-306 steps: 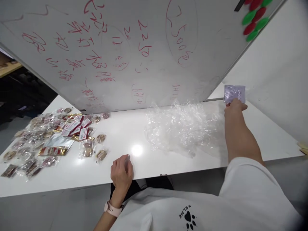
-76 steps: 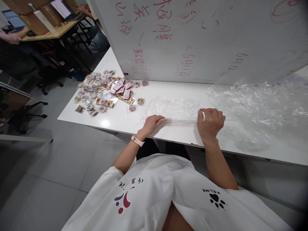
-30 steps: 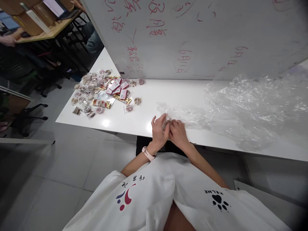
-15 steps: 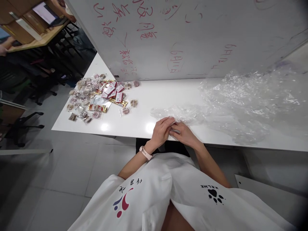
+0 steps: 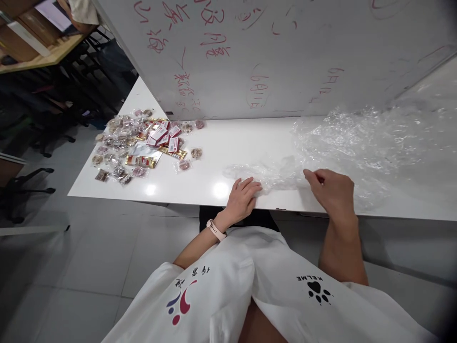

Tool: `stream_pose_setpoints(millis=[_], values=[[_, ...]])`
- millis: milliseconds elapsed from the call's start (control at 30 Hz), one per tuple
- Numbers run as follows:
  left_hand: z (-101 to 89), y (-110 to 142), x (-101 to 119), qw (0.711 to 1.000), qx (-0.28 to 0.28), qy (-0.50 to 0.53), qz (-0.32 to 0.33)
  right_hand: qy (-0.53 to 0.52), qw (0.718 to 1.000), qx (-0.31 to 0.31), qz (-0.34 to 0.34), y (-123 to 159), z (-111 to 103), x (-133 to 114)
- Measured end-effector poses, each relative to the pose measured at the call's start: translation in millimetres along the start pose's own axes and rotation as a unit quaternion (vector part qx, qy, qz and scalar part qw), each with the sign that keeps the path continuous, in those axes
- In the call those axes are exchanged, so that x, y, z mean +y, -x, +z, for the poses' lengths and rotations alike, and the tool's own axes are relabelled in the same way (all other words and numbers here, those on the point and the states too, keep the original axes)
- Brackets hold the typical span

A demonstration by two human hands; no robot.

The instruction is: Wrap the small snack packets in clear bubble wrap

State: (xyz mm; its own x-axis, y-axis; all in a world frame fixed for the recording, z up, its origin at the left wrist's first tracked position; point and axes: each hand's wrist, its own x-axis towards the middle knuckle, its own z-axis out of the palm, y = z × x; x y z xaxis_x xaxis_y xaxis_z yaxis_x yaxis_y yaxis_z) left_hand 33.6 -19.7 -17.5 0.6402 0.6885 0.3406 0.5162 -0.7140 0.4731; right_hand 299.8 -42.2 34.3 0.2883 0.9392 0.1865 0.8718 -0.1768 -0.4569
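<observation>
My left hand (image 5: 243, 196) lies with fingers loosely stretched and a little apart at the near edge of the white table. Its fingertips touch the near-left end of a thin, crumpled clear plastic bag (image 5: 274, 175). Further right, my right hand (image 5: 332, 193) is raised over the table edge, thumb and index finger pinched together and the other fingers curled. The pinch is beside the right end of the bag; whatever it holds, if anything, is too small or transparent to make out. A large heap of clear plastic (image 5: 357, 143) spreads behind and right of that hand.
Individually wrapped snacks (image 5: 121, 138), gold sachets (image 5: 141, 161) and small red-and-white packets (image 5: 159, 133) pile up on the table's left end. A whiteboard (image 5: 285, 57) with red writing stands along the back. Beyond the left are a desk (image 5: 60, 50), chairs and a person.
My right hand has left my left hand's side and moved right with its fingers pinched. My left hand has flattened and stays near the same spot.
</observation>
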Motion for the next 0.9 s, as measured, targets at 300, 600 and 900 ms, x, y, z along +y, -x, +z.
stream_pose_setpoints(millis=[300, 600, 900], values=[[0.3, -15.6, -2.9, 0.996, -0.039, -0.083, 0.016, -0.248, 0.968, -0.006, 0.017, 9.2, 53.6, -45.4], [7.0, 10.7, -11.0, 1.0, -0.005, -0.002, 0.013, -0.342, 0.898, -0.165, -0.223, 24.2, 66.7, -82.5], [25.5, 43.7, -12.2, 0.991, 0.129, -0.03, -0.007, -0.363, 0.862, -0.195, -0.296, 36.8, 69.7, -82.7]])
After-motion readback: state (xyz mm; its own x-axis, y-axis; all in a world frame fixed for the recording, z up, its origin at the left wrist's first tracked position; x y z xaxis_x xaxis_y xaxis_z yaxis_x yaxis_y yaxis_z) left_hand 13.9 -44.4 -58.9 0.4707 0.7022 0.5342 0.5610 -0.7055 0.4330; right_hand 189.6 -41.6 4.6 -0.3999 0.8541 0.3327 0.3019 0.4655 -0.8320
